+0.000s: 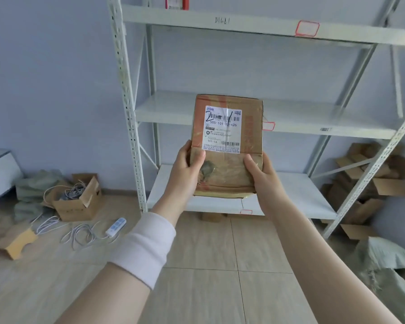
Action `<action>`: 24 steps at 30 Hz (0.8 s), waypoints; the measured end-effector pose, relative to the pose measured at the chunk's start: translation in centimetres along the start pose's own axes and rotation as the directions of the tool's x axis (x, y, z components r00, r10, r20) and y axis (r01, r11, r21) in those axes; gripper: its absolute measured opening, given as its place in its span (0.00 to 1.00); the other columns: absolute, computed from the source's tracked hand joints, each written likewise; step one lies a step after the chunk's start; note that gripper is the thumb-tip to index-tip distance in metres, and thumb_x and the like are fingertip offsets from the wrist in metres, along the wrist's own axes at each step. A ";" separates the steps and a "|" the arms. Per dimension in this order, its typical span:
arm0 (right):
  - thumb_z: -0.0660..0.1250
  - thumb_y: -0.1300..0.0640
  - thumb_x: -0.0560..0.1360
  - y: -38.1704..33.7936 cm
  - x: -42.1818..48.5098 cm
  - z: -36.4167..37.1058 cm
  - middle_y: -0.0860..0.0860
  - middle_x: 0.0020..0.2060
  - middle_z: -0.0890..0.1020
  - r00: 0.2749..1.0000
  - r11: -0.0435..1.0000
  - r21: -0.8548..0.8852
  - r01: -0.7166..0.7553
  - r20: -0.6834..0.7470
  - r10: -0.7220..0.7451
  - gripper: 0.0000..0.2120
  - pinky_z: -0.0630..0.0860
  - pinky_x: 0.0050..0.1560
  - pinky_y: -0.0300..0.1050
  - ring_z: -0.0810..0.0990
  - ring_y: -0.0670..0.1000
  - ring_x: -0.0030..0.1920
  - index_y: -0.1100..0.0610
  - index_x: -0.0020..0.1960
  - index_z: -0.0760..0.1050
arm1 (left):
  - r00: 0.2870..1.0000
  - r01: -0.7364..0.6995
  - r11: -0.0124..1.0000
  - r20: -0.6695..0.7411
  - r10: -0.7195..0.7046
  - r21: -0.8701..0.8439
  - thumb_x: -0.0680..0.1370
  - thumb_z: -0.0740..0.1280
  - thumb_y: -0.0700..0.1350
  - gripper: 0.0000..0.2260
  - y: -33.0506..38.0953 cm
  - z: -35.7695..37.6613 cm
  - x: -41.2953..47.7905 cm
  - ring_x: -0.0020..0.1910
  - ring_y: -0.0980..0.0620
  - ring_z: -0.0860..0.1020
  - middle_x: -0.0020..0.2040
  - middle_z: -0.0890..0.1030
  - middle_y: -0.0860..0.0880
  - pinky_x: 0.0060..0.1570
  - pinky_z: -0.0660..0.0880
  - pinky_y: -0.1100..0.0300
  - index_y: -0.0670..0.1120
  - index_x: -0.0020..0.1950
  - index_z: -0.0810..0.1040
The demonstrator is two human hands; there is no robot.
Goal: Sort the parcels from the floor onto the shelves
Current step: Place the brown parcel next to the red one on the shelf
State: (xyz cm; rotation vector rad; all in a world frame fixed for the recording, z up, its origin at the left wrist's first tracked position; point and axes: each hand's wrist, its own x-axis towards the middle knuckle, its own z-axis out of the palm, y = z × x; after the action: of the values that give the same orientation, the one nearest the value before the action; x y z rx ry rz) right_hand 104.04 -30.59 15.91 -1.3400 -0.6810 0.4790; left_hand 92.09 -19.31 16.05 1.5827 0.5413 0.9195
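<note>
A worn brown cardboard parcel (pixel 227 169) with a white shipping label facing me is held up in front of the white metal shelf rack (pixel 131 113). My left hand (pixel 187 167) grips its lower left edge, thumb on the front. My right hand (pixel 260 174) grips the lower right edge the same way. The parcel hangs in the air between the middle shelf (pixel 168 111) and the bottom shelf (pixel 302 195). A red-and-white parcel (pixel 177 2) stands on the top shelf (pixel 243 24), cut off by the frame.
An open box of cables (pixel 77 199), a white power strip (pixel 116 226) and cardboard scraps lie on the floor at left. Flattened boxes (pixel 369 183) pile up behind the rack at right. A grey-green sack (pixel 388 260) lies at lower right.
</note>
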 end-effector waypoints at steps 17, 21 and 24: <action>0.61 0.52 0.79 -10.5 23.1 -5.3 0.47 0.61 0.78 0.942 0.943 0.003 0.332 -0.047 -0.332 0.21 0.76 0.55 0.40 0.78 0.47 0.59 0.47 0.71 0.64 | 0.938 -0.346 0.938 0.022 0.346 0.009 0.79 0.60 0.52 0.20 8.6 9.3 23.6 0.57 0.60 0.75 0.59 0.76 0.57 0.49 0.70 0.74 0.49 0.70 0.67; 0.61 0.51 0.79 -13.0 28.1 -5.4 0.47 0.62 0.77 0.918 0.919 0.000 0.394 -0.045 -0.394 0.22 0.74 0.63 0.49 0.77 0.47 0.61 0.47 0.71 0.63 | 0.913 -0.407 0.913 0.015 0.407 0.024 0.80 0.59 0.51 0.18 11.0 10.6 28.5 0.55 0.59 0.74 0.57 0.75 0.56 0.50 0.70 0.73 0.49 0.69 0.67; 0.61 0.51 0.79 -14.6 31.9 -5.4 0.47 0.61 0.78 0.899 0.900 -0.007 0.436 -0.048 -0.436 0.21 0.74 0.61 0.46 0.77 0.47 0.60 0.47 0.70 0.64 | 0.893 -0.449 0.892 0.011 0.449 0.042 0.80 0.59 0.51 0.18 12.3 11.2 32.5 0.53 0.63 0.74 0.57 0.75 0.57 0.47 0.69 0.77 0.49 0.69 0.67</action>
State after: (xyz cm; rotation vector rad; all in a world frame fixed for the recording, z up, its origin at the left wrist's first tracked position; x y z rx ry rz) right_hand 129.81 -15.62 35.30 -1.1443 -0.9109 0.0842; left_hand 118.24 -3.85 36.22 1.7849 0.1900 1.2584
